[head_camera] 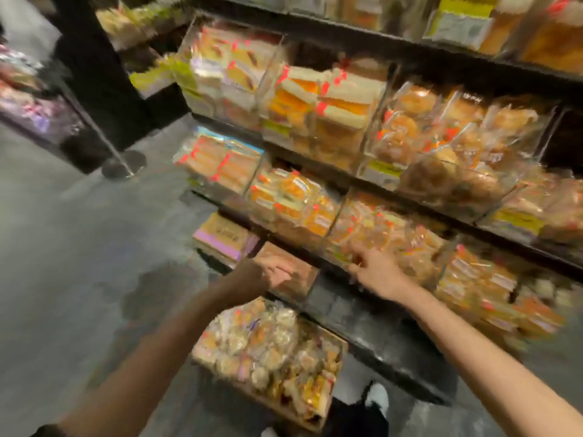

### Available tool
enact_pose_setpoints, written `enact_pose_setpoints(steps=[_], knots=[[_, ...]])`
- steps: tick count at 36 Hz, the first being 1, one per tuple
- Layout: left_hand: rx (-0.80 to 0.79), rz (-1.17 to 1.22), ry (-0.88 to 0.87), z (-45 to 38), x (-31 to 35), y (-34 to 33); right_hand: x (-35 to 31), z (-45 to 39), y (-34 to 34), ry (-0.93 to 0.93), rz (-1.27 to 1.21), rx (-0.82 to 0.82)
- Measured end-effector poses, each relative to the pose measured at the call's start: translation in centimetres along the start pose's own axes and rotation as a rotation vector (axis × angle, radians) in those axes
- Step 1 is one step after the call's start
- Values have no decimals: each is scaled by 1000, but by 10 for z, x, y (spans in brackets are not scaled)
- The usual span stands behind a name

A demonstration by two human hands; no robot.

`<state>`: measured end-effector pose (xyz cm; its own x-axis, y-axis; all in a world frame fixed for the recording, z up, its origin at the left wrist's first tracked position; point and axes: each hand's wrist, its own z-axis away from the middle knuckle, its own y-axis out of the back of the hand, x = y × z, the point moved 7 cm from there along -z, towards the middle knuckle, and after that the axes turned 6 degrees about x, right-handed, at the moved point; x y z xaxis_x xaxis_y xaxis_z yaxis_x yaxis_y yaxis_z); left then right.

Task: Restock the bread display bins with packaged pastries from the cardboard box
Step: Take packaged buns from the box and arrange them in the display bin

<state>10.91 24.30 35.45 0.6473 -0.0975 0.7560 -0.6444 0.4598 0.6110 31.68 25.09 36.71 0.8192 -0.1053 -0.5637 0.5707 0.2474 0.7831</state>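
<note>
The cardboard box [271, 357] is seen on the grey floor [79, 247] below the shelves, heaped with crinkly clear-wrapped pastries [262, 339], pale and golden. The left hand [268, 272] is blurred; its grip cannot be told. The right hand [375, 269] is held loosely curled against glossy packets in a clear display bin [378, 234].

a shop: tiered display bins [318, 121] of packaged bread [410, 121]

Both hands reach toward bins [372, 234]; pastry-filled cardboard box [339, 351] below.
</note>
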Motion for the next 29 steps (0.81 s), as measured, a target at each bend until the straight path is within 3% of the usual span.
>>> enact_pose_setpoints(steps=[5,16,25,29], knots=[[92,118,194,55,-90,-2,-7,4,-110,-42,34,-263],[234,139,480,126,-259,-39,13,0,-304,12,178,-560],[388,253,721,165,-380,-104,46,-19,-454,161,295,-726],[401,274,770,172,-423,-142,57,-32,-520,236,297,-714]])
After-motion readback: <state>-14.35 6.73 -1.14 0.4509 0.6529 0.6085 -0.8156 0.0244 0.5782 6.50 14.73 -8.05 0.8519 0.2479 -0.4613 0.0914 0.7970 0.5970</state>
